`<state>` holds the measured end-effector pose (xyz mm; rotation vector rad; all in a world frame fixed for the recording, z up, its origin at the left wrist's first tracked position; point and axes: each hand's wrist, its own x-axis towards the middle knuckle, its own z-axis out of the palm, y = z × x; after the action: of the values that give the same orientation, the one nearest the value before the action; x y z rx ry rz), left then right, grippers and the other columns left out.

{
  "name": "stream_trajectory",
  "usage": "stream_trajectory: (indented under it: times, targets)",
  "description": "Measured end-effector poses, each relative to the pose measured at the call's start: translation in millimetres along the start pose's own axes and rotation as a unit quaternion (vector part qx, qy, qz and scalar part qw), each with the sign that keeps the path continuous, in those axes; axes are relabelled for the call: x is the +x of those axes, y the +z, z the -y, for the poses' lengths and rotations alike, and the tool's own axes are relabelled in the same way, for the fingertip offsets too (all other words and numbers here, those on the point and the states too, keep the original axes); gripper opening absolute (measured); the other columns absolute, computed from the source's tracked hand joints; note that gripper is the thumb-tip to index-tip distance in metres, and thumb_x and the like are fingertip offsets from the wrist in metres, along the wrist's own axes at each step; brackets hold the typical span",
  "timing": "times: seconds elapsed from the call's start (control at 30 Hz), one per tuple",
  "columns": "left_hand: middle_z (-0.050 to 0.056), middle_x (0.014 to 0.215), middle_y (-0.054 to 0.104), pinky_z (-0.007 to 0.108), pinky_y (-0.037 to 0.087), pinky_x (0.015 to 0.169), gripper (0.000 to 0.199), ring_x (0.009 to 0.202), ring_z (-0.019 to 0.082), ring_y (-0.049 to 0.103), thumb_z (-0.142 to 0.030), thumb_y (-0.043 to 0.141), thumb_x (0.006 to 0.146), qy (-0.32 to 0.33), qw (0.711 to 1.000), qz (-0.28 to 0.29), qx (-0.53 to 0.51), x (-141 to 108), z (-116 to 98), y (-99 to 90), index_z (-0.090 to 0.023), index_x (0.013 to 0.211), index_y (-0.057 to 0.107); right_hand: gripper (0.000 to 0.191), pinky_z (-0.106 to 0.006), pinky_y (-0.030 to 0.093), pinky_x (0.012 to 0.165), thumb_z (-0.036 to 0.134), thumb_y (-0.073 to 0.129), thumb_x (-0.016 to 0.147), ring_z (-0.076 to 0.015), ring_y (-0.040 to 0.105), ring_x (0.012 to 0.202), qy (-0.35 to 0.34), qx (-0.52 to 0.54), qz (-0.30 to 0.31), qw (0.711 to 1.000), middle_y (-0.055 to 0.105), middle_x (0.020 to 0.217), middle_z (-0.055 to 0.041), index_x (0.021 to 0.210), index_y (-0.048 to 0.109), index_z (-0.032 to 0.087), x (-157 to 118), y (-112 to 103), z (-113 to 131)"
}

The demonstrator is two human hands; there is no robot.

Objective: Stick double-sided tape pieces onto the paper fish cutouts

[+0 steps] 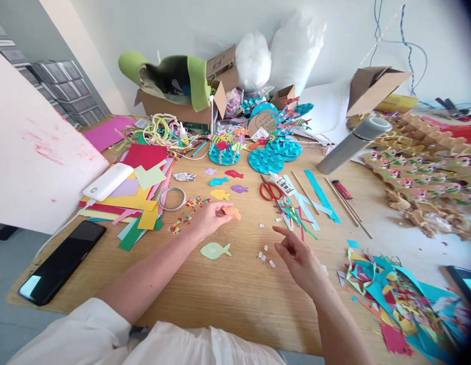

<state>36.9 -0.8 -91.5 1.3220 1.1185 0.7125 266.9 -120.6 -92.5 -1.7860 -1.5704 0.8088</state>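
Two hands of mine are at work over the tabletop (239, 304). My left hand (212, 221) pinches an orange paper piece (232, 212) near the middle of the frame; a light grip on its edge should spare it creases. My right hand (301, 259), right of centre, has index finger and thumb apart, nothing visible between them. The small white squares (272, 263) lie just beside it; being so tiny, they suit a fingertip pinch, one at a time. Below my left hand, the pale green fish (212, 250) lies flat, so I'd best keep my wrist off it. Farther up are the yellow fish (220, 194) and blue fish (219, 181). Right of them, the red-handled scissors (271, 191) lie near the glue bottle (283, 184), where a sleeve could nudge them.
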Motion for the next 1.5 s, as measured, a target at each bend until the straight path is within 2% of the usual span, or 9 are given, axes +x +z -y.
stream_trajectory:
  times: [0.1,0.2,0.3,0.43,0.57,0.73,0.9,1.23,1.5]
  targets:
    - [0.012,0.110,0.072,0.031,0.051,0.085,0.047,0.092,0.020,0.068,-0.013,0.068,0.073,0.009,0.999,0.023,0.031,8.9,-5.9,14.9,-0.014,0.120,0.064,0.042,-0.027,0.036,0.055,0.037,0.048,0.087,-0.0146,0.047,0.057,0.001,0.020,-0.003,1.000,0.047,0.062,0.0035,0.123,0.056,0.017,1.0,6.5,4.1]
    - [0.011,0.114,0.070,0.032,0.051,0.083,0.049,0.089,0.022,0.068,-0.019,0.068,0.075,0.042,0.987,0.034,0.149,10.5,-11.3,20.7,-0.017,0.123,0.063,0.043,-0.028,0.037,0.057,0.037,0.048,0.087,-0.0148,0.047,0.059,0.006,0.028,-0.003,1.000,0.047,0.063,0.0035,0.124,0.055,0.016,0.9,10.1,7.1]
    - [0.009,0.113,0.071,0.036,0.048,0.090,0.041,0.094,0.026,0.066,-0.025,0.067,0.077,0.104,0.953,0.037,0.282,5.2,-15.2,15.4,-0.021,0.118,0.068,0.043,-0.028,0.037,0.058,0.037,0.049,0.087,-0.0145,0.047,0.059,0.009,0.038,-0.010,0.999,0.047,0.064,0.0038,0.124,0.054,0.016,0.4,11.6,7.7]
    - [0.009,0.114,0.069,0.039,0.040,0.100,0.035,0.110,0.028,0.060,-0.024,0.064,0.080,0.155,0.918,0.044,0.363,-7.5,-19.9,1.8,-0.022,0.115,0.068,0.042,-0.028,0.038,0.058,0.038,0.052,0.087,-0.0141,0.048,0.060,0.012,0.059,-0.019,0.998,0.047,0.065,0.0038,0.122,0.054,0.015,1.8,15.4,7.0]
    - [0.011,0.111,0.064,0.039,0.039,0.099,0.028,0.112,0.027,0.055,-0.019,0.062,0.082,0.139,0.870,0.040,0.471,-27.6,-26.1,-12.7,-0.017,0.109,0.066,0.040,-0.028,0.038,0.058,0.038,0.054,0.087,-0.0139,0.049,0.061,0.006,0.082,-0.024,0.996,0.047,0.066,0.0034,0.119,0.055,0.015,3.5,20.2,11.2]
    - [0.009,0.100,0.064,0.039,0.041,0.092,0.018,0.104,0.027,0.054,-0.016,0.063,0.077,0.090,0.825,0.130,0.542,-57.5,-23.2,-26.0,-0.016,0.095,0.063,0.037,-0.027,0.037,0.056,0.040,0.054,0.086,-0.0136,0.048,0.058,0.013,0.076,-0.018,0.997,0.047,0.064,0.0034,0.113,0.059,0.016,3.4,24.1,19.5]
    - [0.009,0.104,0.062,0.036,0.041,0.089,0.024,0.106,0.026,0.053,-0.009,0.059,0.075,0.093,0.831,0.125,0.534,-71.7,-10.9,-23.0,-0.017,0.098,0.059,0.036,-0.027,0.038,0.058,0.041,0.054,0.086,-0.0139,0.049,0.059,0.015,0.073,-0.001,0.997,0.048,0.064,0.0031,0.111,0.060,0.016,3.0,30.8,25.6]
    - [0.009,0.099,0.064,0.034,0.042,0.087,0.029,0.100,0.025,0.055,-0.002,0.054,0.069,0.069,0.849,0.124,0.508,-68.9,-6.3,-20.4,-0.017,0.093,0.058,0.036,-0.028,0.039,0.060,0.040,0.054,0.086,-0.0144,0.049,0.060,0.006,0.069,0.009,0.998,0.046,0.065,0.0036,0.112,0.059,0.015,0.6,34.3,31.5]
    - [0.005,0.084,0.064,0.029,0.042,0.076,0.020,0.084,0.020,0.058,-0.003,0.056,0.066,0.053,0.897,0.114,0.424,-65.4,5.9,-27.3,-0.017,0.076,0.064,0.035,-0.028,0.038,0.058,0.044,0.056,0.085,-0.0145,0.048,0.059,0.022,0.100,-0.006,0.995,0.046,0.063,0.0036,0.107,0.060,0.017,5.8,35.1,35.8]
